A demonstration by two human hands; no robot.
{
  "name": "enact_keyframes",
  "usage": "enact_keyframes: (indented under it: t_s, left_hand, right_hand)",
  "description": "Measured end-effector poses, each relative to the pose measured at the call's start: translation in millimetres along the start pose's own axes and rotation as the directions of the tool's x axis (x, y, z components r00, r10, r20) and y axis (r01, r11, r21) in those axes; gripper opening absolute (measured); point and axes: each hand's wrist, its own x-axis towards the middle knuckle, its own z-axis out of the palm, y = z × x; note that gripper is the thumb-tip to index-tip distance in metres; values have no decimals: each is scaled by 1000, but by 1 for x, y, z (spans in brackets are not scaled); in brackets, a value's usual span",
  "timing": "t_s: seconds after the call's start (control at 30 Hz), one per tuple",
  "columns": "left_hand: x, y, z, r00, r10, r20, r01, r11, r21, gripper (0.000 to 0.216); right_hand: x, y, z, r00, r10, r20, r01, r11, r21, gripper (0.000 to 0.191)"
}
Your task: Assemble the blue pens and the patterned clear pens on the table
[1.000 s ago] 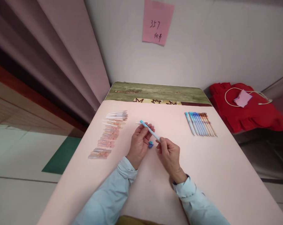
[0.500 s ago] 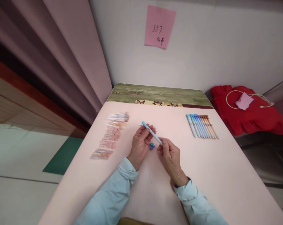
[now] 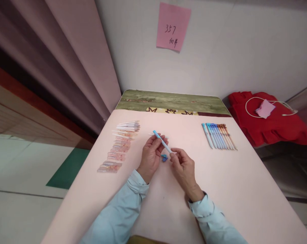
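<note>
On the right of the pale pink surface (image 3: 166, 210), a row of slim pens with blue and brown tops (image 3: 218, 136) is lying, seemingly complete. On the left, thin white sticks (image 3: 128, 126) and clear printed strips (image 3: 117, 156) are lying in groups, probably unused. One slim light-blue plastic pen (image 3: 165, 144) is slanting above the middle, its upper end showing brighter blue. The left hand (image 3: 151, 154) is pinching its upper part, the right hand (image 3: 183, 166) its lower end. Small blue pieces (image 3: 164, 158) are lying between the hands.
</note>
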Motion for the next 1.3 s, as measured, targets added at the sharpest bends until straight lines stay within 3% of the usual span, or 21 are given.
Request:
enact_keyframes:
  t_s: [0.27, 0.43, 0.53, 0.83, 1.07, 1.3]
  left_hand:
    - [-7, 5, 11, 999, 38, 15, -39, 996, 76, 30]
    - [-10, 14, 15, 987, 126, -103, -101, 970, 221, 44]
    - [-9, 17, 14, 978, 154, -139, -115, 961, 252, 41]
    - [-10, 16, 16, 993, 86, -79, -69, 978, 196, 37]
    - [-6, 24, 11, 978, 104, -178, -65, 975, 210, 37]
    - [-5, 22, 10, 990, 44, -134, -14, 975, 221, 40]
  right_hand:
    - [0, -3, 3, 999, -32, -42, 33, 999, 24, 21]
    - [-2, -3, 4, 997, -66, -39, 65, 997, -38, 22]
    - [-3, -3, 4, 995, -84, -48, 81, 994, -69, 22]
    - [-5, -1, 2, 996, -83, 23, 85, 991, -100, 28]
    - [-4, -3, 0, 994, -77, 74, 82, 994, -69, 32]
    - [-4, -7, 2, 991, -114, 75, 120, 990, -71, 19]
